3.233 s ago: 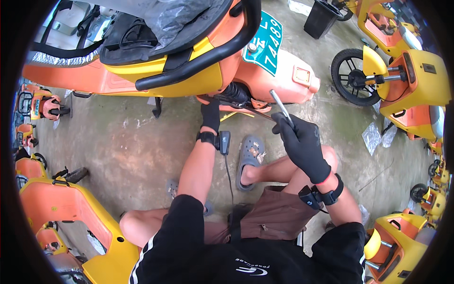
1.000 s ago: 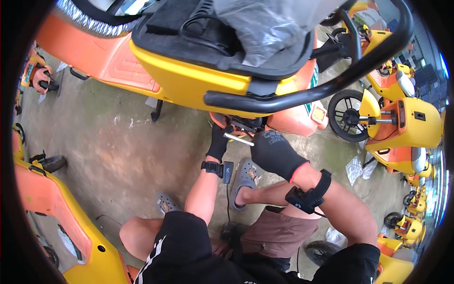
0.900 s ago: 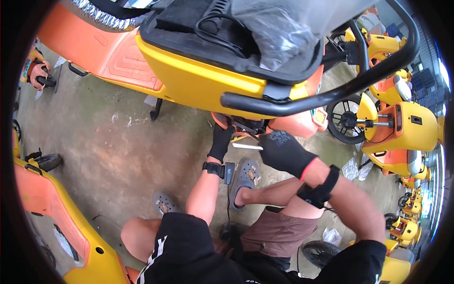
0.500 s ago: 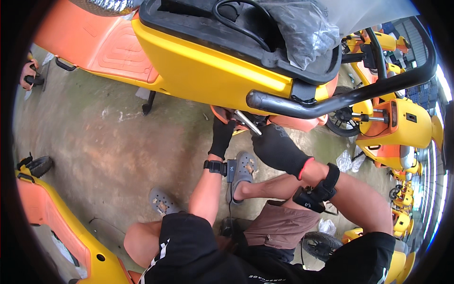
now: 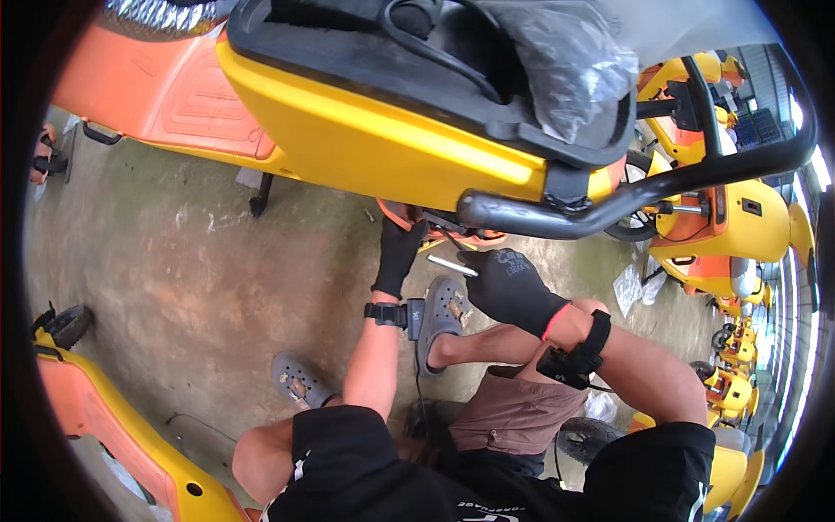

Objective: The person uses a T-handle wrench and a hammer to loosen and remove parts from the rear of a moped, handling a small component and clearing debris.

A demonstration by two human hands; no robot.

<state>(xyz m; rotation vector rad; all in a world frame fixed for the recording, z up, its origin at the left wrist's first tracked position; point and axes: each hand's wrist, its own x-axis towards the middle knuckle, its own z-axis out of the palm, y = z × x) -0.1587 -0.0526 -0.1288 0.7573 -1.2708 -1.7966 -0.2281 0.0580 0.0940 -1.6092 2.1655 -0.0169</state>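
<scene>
A yellow-and-orange scooter (image 5: 374,130) stands across the far side of the concrete floor (image 5: 217,278), above the person's two gloved hands. The left hand (image 5: 400,254) reaches up to an orange part (image 5: 393,211) below the lower edge of the scooter's yellow side panel; its fingertips are partly hidden, so I cannot tell whether it grips. The right hand (image 5: 511,285) is closed around a silver rod (image 5: 450,264) — the bare end sticks out of the fist, pointing left and slightly upward, just below the scooter. A thin dark bar (image 5: 453,241) runs from near that fist up toward the scooter's underside.

On top of the scooter, a clear plastic bag (image 5: 578,74) and a looped black cable (image 5: 416,43) lie in a black tray (image 5: 339,56). A thick black rail (image 5: 557,222) juts past its rear corner. Grey clogs (image 5: 446,304) rest on the floor below — near the left forearm — and more scooters (image 5: 752,217) stand along the right.
</scene>
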